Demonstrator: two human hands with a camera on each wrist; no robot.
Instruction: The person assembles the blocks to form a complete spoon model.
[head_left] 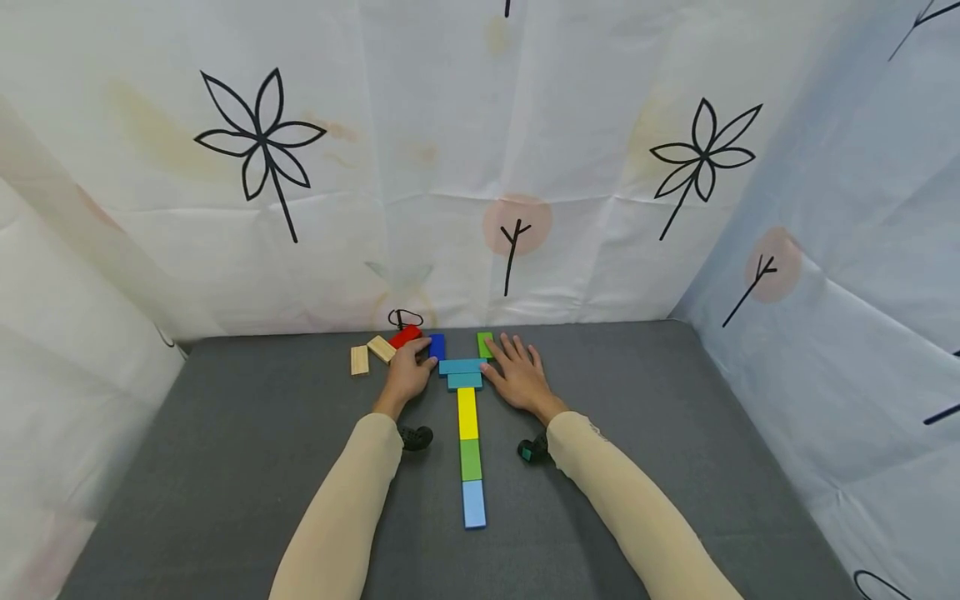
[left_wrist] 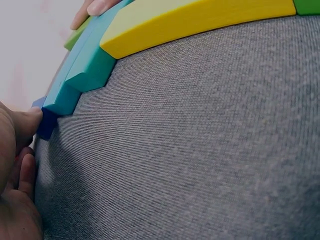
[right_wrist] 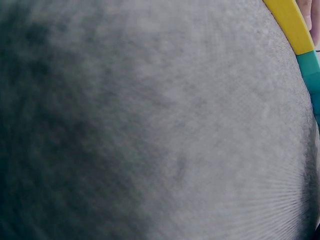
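Teal blocks (head_left: 463, 367) lie crosswise in two stacked rows at the top of a straight line made of yellow (head_left: 467, 413), green (head_left: 470, 460) and light blue (head_left: 473, 505) blocks. At the left end of the teal row, a dark blue block (head_left: 437, 345) points away from me. My left hand (head_left: 406, 372) pinches it, with thumb (left_wrist: 31, 117) and index finger at its near end and left side. My right hand (head_left: 521, 379) is spread flat, its thumb at the teal row's right end and its index finger beside another green block (head_left: 484, 344).
Left of the left hand lie a red block (head_left: 406, 335) and two plain wooden blocks (head_left: 360, 361). The grey cloth surface (head_left: 637, 467) ends at a white patterned curtain (head_left: 420, 250) just behind the blocks. More curtain hangs at both sides.
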